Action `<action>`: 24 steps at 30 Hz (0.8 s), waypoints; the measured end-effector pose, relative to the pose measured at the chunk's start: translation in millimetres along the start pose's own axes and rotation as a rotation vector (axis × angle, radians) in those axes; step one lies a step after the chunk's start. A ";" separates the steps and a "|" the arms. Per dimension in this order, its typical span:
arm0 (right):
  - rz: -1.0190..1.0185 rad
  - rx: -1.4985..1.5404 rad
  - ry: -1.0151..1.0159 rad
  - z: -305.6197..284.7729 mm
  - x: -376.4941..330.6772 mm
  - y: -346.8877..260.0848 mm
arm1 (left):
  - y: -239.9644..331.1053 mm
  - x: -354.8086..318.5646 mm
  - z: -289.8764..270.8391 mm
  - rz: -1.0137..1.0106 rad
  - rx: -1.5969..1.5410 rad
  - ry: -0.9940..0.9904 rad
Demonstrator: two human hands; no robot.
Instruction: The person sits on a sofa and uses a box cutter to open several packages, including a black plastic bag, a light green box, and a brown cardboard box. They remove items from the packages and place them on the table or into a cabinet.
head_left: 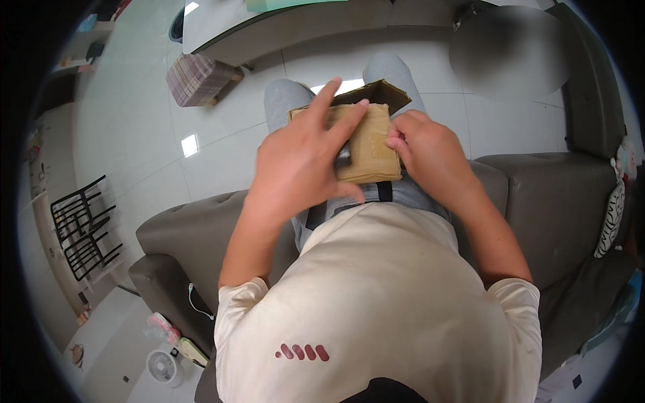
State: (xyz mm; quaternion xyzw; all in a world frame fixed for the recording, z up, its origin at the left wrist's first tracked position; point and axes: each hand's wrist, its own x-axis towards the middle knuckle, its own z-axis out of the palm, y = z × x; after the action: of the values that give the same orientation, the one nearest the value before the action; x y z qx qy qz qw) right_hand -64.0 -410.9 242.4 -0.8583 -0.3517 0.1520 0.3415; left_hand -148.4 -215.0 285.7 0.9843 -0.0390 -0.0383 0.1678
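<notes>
My left hand (302, 161) lies flat across the cardboard box (368, 144) on my lap; my right hand (430, 158) pinches its right edge.

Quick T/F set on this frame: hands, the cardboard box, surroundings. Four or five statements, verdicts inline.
1. The left hand lies flat on top of the cardboard box. True.
2. The box rests on a table. False: it sits on the person's lap, on the grey sofa.
3. The right hand touches the box's right edge. True.
4. The box's far flap is taped shut. False: it stands open.
5. A striped stool stands on the tiled floor. True.
</notes>
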 end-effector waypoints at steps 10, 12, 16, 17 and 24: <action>-0.205 -0.010 -0.109 -6.4 -0.5 28.4 | -8.6 29.4 24.4 0.067 0.062 -0.090; -0.141 0.016 -0.071 -6.0 2.3 25.0 | -9.3 32.3 24.1 0.033 0.060 -0.113; -0.076 0.000 -0.024 2.5 12.6 13.5 | -12.7 33.1 25.7 0.042 0.059 -0.093; -0.060 -0.031 -0.034 4.3 15.1 12.5 | -11.9 33.0 25.0 0.044 0.062 -0.096; -0.206 -0.048 -0.079 9.7 24.3 19.2 | -16.8 34.2 25.6 -0.003 0.041 -0.111</action>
State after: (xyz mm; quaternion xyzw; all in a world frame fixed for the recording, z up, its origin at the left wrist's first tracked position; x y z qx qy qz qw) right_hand -42.1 -399.0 221.6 -0.8189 -0.4545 0.1415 0.3207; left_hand -115.6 -210.6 253.8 0.9840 -0.0473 -0.0922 0.1451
